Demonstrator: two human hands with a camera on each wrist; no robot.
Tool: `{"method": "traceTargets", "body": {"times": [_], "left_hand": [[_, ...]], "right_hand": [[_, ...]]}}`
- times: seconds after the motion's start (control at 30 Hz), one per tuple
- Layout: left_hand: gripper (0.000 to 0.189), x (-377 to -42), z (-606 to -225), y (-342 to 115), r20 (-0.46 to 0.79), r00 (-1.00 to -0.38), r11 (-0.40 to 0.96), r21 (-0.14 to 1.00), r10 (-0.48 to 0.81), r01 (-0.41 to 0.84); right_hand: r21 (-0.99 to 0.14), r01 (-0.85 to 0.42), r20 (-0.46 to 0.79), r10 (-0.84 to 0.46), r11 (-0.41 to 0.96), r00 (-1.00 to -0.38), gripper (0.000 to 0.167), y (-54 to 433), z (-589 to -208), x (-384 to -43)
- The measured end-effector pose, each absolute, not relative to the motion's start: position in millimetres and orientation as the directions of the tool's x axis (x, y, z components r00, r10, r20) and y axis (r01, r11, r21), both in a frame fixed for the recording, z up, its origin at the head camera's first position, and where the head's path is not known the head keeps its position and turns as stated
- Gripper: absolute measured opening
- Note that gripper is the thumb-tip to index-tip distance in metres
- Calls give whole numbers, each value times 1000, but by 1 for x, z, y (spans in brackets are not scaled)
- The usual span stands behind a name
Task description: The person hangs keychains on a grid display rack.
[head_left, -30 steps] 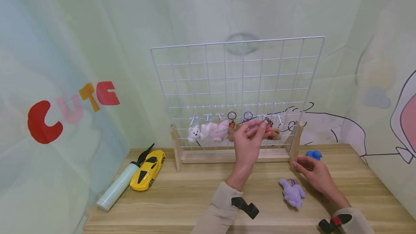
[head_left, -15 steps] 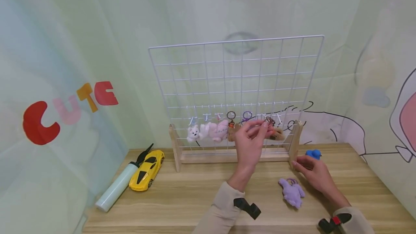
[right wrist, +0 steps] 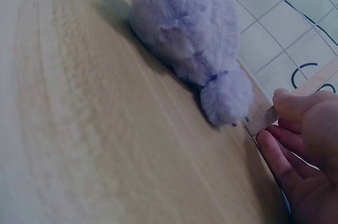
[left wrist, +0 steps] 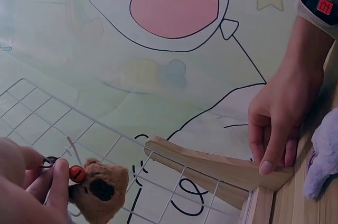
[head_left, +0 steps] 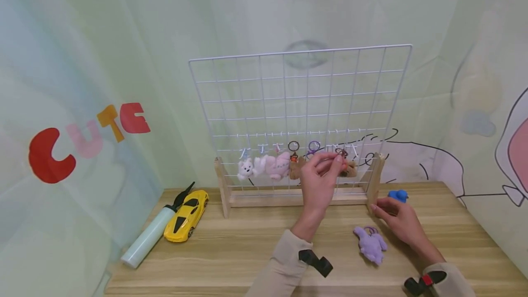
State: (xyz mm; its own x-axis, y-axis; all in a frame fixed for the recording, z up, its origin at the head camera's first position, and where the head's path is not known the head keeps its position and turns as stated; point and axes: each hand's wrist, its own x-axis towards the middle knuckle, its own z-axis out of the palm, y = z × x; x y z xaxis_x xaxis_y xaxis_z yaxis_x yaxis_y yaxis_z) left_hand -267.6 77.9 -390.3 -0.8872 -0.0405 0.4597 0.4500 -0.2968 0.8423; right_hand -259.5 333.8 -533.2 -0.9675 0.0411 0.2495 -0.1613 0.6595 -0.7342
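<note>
My left hand [head_left: 319,182] is raised in front of the white wire grid rack [head_left: 247,57]. Its thumb and fingers pinch the dark ring of a brown plush keychain [left wrist: 105,192], beside a red bell [left wrist: 77,174]. The plush hangs just past my fingertips, close to a white hook on the grid. Down on the right, my right hand [head_left: 400,221] grips the rack's wooden end foot [head_left: 374,182] between thumb and fingers. A purple plush keychain [head_left: 371,245] lies on the table left of that hand; it also fills much of the right wrist view.
A white bear plush [head_left: 246,168], a pink plush [head_left: 278,166] and another brown plush [head_left: 294,168] hang along the grid. A yellow toy car [head_left: 187,217] and a pale pump [head_left: 150,237] lie on the left. Behind my right hand sits a blue object [head_left: 398,196].
My left hand has shifted very slightly right, and the brown plush at its fingertips has swung a little. The right hand stays on the wooden foot.
</note>
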Motion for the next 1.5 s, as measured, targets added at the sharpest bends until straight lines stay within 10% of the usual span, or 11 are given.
{"method": "traceTargets", "body": {"times": [0.8,1.5], "left_hand": [[16,-260,-430,47,396,-918,-122,910,-32,397],[10,-248,-495,80,256,-876,169,922,408,349]], "right_hand": [[-744,-178,265,40,644,-963,34,332,-533,-261],[-730,-171,266,45,662,-963,36,336,-536,-261]]}}
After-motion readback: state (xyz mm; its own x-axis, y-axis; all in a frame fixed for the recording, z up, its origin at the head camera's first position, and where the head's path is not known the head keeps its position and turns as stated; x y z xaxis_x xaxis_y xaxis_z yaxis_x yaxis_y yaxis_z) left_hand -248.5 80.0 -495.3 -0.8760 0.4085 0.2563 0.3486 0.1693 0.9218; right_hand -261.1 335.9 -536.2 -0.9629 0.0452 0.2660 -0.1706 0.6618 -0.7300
